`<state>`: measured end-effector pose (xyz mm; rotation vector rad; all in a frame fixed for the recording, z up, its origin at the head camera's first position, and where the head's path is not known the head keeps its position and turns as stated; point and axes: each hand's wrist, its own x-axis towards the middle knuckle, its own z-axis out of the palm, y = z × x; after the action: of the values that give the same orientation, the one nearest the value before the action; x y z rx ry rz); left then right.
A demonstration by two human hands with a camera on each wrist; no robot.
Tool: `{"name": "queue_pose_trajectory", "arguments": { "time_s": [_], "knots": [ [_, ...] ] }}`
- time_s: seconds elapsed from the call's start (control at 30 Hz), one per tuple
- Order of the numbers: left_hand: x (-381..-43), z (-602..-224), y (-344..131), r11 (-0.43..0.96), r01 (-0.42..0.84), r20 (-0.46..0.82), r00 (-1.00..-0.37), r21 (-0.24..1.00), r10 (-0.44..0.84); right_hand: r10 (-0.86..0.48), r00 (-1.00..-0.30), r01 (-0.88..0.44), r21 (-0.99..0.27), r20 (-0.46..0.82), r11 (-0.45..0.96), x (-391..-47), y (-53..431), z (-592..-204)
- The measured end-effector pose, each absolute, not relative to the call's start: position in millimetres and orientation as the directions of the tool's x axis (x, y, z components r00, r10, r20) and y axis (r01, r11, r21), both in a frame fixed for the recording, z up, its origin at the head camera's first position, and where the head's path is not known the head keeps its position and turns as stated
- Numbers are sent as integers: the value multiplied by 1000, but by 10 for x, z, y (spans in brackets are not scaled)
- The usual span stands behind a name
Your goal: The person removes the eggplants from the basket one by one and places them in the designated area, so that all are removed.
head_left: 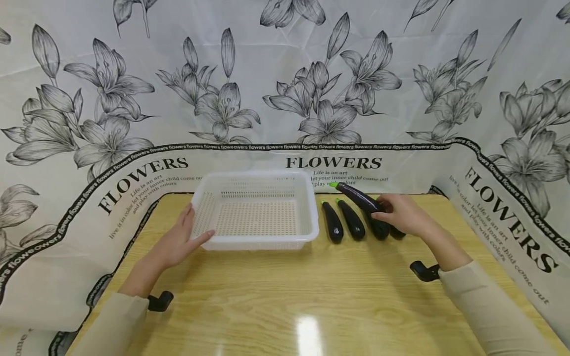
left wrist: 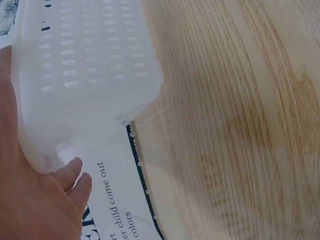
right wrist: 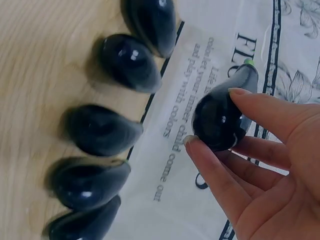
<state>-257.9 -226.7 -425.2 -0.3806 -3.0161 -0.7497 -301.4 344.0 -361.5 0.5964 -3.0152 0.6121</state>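
My left hand (head_left: 178,241) grips the left side of a white plastic basket (head_left: 258,239) with slotted walls, its thumb lying over the front left corner of the rim. In the left wrist view, fingertips (left wrist: 75,172) show curled at the basket's rim. My right hand (head_left: 401,215) pinches a dark purple eggplant (head_left: 358,198) by its thick end, thumb and fingers around it, the green stem pointing left toward the basket. This eggplant is raised over several others lying in a row, such as one (head_left: 332,225) nearest the basket; the held one and hand partly cover the rightmost.
The wooden table (head_left: 267,296) ends at a white flower-printed cloth (head_left: 249,163) hanging behind and at both sides. The basket stands left of the eggplant row, close to the back edge. A black band with a mount (head_left: 425,271) is at the right wrist.
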Motion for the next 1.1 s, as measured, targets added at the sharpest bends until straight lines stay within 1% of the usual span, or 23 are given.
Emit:
{"name": "queue_pose_trajectory", "arguments": {
  "time_s": [0.23,0.5,0.7,0.87,1.1],
  "knots": [
    [-2603,-4224,-2247,854,235,72,-971,464,228,-288,-954,-300,-345,86,889,-3032,3793,-3590],
    [-2595,-4233,-2220,856,226,59,-973,465,225,-150,-988,-151,-364,32,919,-2994,4278,-3697],
    [-2569,-4198,-2226,865,218,50,-974,452,219,-84,-996,-83,-367,13,927,-3016,4588,-3785],
    [-2584,-4201,-2220,861,227,61,-973,456,224,-25,-999,-15,-337,-26,941,-3041,4783,-3826],
    [-2580,-4216,-2209,860,225,59,-973,459,223,5,-998,23,-313,-58,949,-3071,4955,-4000]
  ]
}}
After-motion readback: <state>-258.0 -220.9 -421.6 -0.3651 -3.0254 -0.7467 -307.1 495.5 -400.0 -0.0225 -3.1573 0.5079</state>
